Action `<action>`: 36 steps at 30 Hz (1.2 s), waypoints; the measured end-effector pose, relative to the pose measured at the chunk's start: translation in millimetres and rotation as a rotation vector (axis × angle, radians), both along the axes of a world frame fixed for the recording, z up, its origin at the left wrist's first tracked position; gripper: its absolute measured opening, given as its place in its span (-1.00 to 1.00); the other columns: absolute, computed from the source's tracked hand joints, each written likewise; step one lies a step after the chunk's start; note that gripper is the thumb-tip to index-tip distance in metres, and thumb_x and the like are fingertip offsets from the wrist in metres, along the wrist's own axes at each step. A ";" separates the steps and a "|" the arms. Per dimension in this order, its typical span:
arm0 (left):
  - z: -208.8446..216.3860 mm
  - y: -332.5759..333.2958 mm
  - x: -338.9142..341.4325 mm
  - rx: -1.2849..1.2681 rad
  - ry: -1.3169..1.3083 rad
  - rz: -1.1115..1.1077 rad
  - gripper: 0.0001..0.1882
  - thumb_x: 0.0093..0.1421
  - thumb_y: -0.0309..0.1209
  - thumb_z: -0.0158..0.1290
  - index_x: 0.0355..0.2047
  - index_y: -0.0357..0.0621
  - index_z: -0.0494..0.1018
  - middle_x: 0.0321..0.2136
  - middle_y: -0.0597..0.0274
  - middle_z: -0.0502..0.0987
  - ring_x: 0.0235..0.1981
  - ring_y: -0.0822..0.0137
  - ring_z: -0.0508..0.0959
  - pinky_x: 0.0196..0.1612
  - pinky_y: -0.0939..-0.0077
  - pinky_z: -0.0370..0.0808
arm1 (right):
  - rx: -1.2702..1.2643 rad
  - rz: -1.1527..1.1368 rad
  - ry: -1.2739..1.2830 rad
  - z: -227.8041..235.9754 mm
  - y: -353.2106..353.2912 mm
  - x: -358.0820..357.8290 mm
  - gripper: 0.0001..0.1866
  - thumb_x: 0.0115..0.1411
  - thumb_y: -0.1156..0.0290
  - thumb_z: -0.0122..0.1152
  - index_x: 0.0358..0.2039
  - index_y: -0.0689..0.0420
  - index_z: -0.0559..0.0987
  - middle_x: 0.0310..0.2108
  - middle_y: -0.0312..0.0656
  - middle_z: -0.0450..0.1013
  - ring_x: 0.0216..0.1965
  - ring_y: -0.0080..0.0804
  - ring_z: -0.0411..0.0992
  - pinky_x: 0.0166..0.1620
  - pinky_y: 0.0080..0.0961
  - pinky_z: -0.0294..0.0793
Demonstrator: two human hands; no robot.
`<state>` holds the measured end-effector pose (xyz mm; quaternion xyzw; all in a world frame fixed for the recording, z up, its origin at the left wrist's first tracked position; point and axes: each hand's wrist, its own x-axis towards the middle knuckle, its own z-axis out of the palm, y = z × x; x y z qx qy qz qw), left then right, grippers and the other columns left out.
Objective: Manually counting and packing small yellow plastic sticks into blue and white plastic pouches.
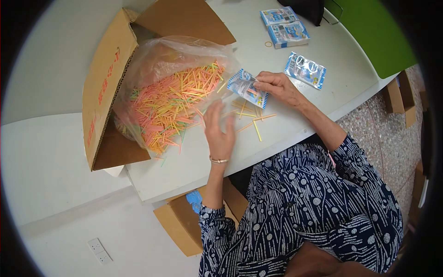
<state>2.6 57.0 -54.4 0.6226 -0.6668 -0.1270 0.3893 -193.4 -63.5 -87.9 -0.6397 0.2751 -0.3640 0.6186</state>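
My right hand (pixel 279 87) pinches the upper edge of a small blue, white and silvery packet (pixel 248 88) between thumb and fingers. My left hand (pixel 218 134) is slightly blurred over the white table, its fingers apart with nothing seen in them. Beside it spreads a heap of thin pink, yellow, orange and green sticks (pixel 177 99). They spill from a clear plastic bag (pixel 161 51) in a cardboard box (pixel 108 92) lying on its side. Several loose yellowish sticks (pixel 257 130) lie on the table between my hands, below the packet.
A similar packet (pixel 305 70) lies flat right of my right hand. Farther back are stacked packets (pixel 288 34) and a rubber band (pixel 268 44). A black item (pixel 307 9) sits by the green surface (pixel 383 37). Below the table's front edge stands an open carton (pixel 184 224).
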 end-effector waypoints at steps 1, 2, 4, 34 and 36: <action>-0.8 8.2 -2.6 -0.025 -0.252 -0.050 -0.47 0.11 -0.26 0.10 0.00 -0.35 0.27 0.01 -0.13 0.31 0.06 -0.02 0.29 0.09 0.18 0.24 | 0.005 -0.032 -0.026 -1.0 -0.7 0.2 -0.78 0.22 0.40 0.07 -0.37 0.35 0.51 -0.46 -0.32 0.33 -0.39 -0.66 0.24 -0.31 -0.67 0.22; 3.8 15.4 -13.1 -0.025 -0.253 -0.046 -0.47 0.11 -0.26 0.10 0.00 -0.35 0.27 0.01 -0.13 0.31 0.06 -0.02 0.29 0.09 0.18 0.24 | 0.007 -0.059 -0.054 -0.5 -1.2 0.9 -0.78 0.22 0.40 0.06 -0.38 0.35 0.50 -0.47 -0.33 0.32 -0.40 -0.68 0.22 -0.32 -0.68 0.21; 10.8 25.8 -38.3 -0.007 -0.375 -0.128 -0.32 -0.03 -0.20 0.20 0.01 -0.36 0.26 0.05 -0.20 0.23 0.07 -0.15 0.20 0.08 0.04 0.15 | 0.016 -0.081 -0.066 7.3 -0.5 -2.2 -0.77 0.23 0.39 0.06 -0.41 0.35 0.48 -0.48 -0.35 0.30 -0.41 -0.69 0.20 -0.33 -0.69 0.19; -32.9 -3.4 4.2 -0.161 -0.655 0.082 -0.82 -0.07 -0.54 0.05 -0.40 -0.30 0.39 -0.15 -0.06 0.33 -0.03 -0.03 0.30 -0.01 0.07 0.24 | 0.052 -0.108 -0.063 19.6 4.1 -15.4 -0.78 0.19 0.38 0.11 -0.31 0.29 0.58 -0.47 -0.38 0.40 -0.41 -0.73 0.26 -0.33 -0.75 0.25; -30.2 1.3 18.7 -0.173 -0.726 0.230 -0.82 -0.05 -0.54 0.06 -0.39 -0.31 0.39 -0.14 -0.08 0.33 -0.03 -0.05 0.30 -0.02 0.08 0.24 | 0.113 -0.006 -0.069 17.7 13.8 -4.7 -0.78 0.17 0.38 0.13 -0.31 0.29 0.57 -0.50 -0.37 0.38 -0.42 -0.73 0.26 -0.35 -0.73 0.24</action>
